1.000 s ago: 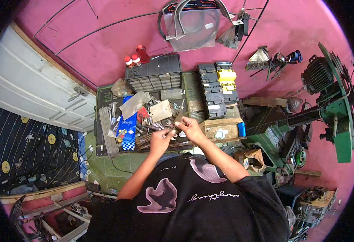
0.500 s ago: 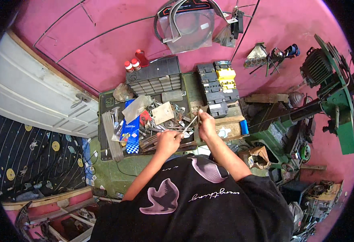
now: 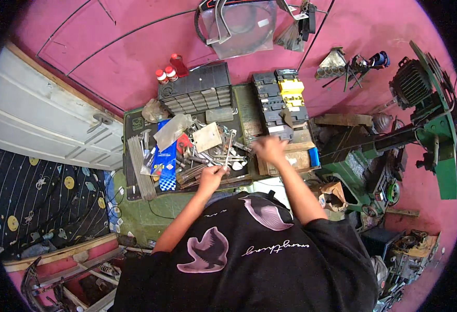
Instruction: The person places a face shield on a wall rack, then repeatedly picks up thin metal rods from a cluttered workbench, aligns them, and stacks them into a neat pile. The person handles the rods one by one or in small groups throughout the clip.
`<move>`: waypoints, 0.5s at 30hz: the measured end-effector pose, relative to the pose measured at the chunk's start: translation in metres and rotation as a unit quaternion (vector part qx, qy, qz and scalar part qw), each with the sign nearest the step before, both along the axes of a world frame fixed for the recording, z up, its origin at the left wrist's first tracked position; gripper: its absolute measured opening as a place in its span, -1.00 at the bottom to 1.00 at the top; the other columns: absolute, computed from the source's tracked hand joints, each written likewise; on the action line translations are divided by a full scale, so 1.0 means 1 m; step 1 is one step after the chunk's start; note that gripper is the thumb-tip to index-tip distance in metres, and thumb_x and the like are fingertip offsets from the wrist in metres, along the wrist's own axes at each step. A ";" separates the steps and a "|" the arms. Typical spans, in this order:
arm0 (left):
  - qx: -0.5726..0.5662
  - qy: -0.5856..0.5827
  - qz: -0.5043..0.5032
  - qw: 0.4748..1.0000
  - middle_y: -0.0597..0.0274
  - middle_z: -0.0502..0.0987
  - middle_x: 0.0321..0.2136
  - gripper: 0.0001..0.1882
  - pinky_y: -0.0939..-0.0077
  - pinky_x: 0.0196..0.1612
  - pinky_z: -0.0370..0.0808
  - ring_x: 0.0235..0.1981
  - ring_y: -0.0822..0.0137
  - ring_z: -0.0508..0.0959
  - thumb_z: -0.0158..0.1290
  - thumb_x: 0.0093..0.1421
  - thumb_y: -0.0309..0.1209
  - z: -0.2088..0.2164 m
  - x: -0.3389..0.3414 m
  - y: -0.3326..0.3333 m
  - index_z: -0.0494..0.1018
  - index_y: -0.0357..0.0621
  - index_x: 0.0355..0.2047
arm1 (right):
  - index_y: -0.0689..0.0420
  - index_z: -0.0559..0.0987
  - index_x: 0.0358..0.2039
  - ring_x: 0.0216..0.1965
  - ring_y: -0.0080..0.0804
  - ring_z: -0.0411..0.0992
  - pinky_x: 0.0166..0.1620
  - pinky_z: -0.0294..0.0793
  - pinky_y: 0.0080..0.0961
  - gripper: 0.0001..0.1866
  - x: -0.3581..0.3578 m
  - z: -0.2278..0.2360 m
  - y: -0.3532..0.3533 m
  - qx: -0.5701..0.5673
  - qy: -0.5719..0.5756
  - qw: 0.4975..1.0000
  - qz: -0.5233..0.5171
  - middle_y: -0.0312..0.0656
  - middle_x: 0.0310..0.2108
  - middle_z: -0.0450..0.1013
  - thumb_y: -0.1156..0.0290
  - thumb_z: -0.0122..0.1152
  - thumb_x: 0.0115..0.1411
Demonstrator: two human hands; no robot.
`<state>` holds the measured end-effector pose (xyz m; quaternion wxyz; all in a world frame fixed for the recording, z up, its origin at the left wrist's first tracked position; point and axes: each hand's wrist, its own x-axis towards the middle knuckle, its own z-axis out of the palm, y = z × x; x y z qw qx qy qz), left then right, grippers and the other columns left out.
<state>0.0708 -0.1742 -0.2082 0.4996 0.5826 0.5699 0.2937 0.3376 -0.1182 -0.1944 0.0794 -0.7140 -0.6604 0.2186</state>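
Note:
My left hand (image 3: 212, 178) is closed at the near edge of the cluttered bench. Between its thumb and fingers is the lower end of a slim silver metal tool (image 3: 229, 147), which stands up and slants slightly right; its exact kind is unclear. My right hand (image 3: 271, 150) is smeared by motion beside the wooden tray, and its fingers cannot be made out. Beyond it, a small dark brown flat piece (image 3: 287, 118) shows against the black batteries (image 3: 270, 106). Loose metal parts and a cream-coloured flat piece (image 3: 206, 137) lie behind the tool.
A grey drawer cabinet (image 3: 196, 86) stands at the back with red-capped bottles (image 3: 166, 76). Thin rods (image 3: 141, 171) and a blue packet (image 3: 167, 162) lie on the left. Right of the bench stands a green machine (image 3: 345, 179). A white door (image 3: 56, 117) is at far left.
My right hand has come away from the silver tool and moved slightly right. The brown piece, earlier by that hand, is now farther back at the batteries. My left hand keeps the tool, now more upright.

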 end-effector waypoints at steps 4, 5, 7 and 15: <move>-0.022 -0.040 -0.060 0.997 0.12 0.69 -0.40 -0.72 0.42 -0.21 0.51 -0.38 0.40 0.62 0.16 0.28 -0.21 -0.041 0.006 -0.002 0.69 -0.16 -0.32 | 0.13 0.72 -0.16 -0.30 -0.60 0.49 -0.14 0.48 -0.47 -0.71 -0.061 -0.037 -0.051 -0.132 0.464 0.876 0.004 -0.24 -0.36 0.65 0.20 0.31 0.27; -0.036 0.003 -0.079 0.996 0.10 0.69 -0.41 -0.72 0.41 -0.22 0.51 -0.39 0.38 0.62 0.18 0.26 -0.19 -0.039 0.007 -0.003 0.69 -0.15 -0.32 | 0.14 0.73 -0.19 -0.38 -0.70 0.46 -0.24 0.48 -0.63 -0.78 -0.066 -0.040 -0.058 -0.119 0.438 0.891 -0.020 -0.29 -0.42 0.64 0.28 0.32 0.27; -0.063 0.090 -0.118 0.987 0.06 0.68 -0.41 -0.71 0.38 -0.25 0.52 -0.42 0.34 0.61 0.20 0.24 -0.15 -0.035 0.007 -0.002 0.69 -0.13 -0.31 | 0.12 0.74 -0.25 -0.44 -0.61 0.49 -0.28 0.48 -0.52 -0.80 -0.058 -0.063 -0.057 -0.121 0.424 0.897 -0.014 -0.27 -0.47 0.63 0.28 0.31 0.25; 0.075 0.274 -0.127 0.950 0.07 0.67 -0.35 -0.79 0.15 -0.15 0.55 -0.26 0.05 0.66 0.22 0.13 -0.28 -0.078 -0.005 -0.018 0.69 0.01 -0.24 | -0.13 0.75 -0.34 0.06 -0.22 0.40 0.15 0.10 0.16 -0.80 -0.028 -0.064 -0.068 -0.090 -0.140 0.964 0.207 -0.26 -0.27 0.64 0.23 0.15 0.20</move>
